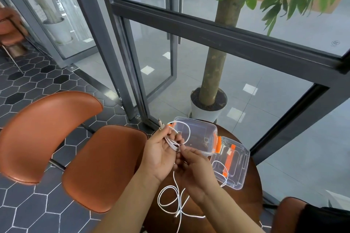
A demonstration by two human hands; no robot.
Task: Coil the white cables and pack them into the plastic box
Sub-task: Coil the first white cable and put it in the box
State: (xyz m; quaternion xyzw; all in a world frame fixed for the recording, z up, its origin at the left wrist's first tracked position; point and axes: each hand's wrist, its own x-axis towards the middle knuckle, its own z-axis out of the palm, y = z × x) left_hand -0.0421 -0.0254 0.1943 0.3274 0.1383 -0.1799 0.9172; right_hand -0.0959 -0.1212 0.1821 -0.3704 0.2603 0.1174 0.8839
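My left hand (160,154) holds a bundle of white cable (173,143) across its palm, with plug ends sticking out past the fingertips. One loop of that cable arcs over the clear plastic box (200,134). My right hand (197,168) pinches the cable just below the bundle. More white cable (170,199) hangs down and lies in loose loops on the round brown table (251,191). The box stands open with orange latches. Its clear lid (233,168) lies beside it to the right, a strand of cable running across it.
An orange-brown chair (94,166) stands at the table's left, and another chair back (287,212) shows at the lower right. A potted tree (208,108) stands beyond the table by the dark-framed glass wall (227,38). Hexagon floor tiles lie to the left.
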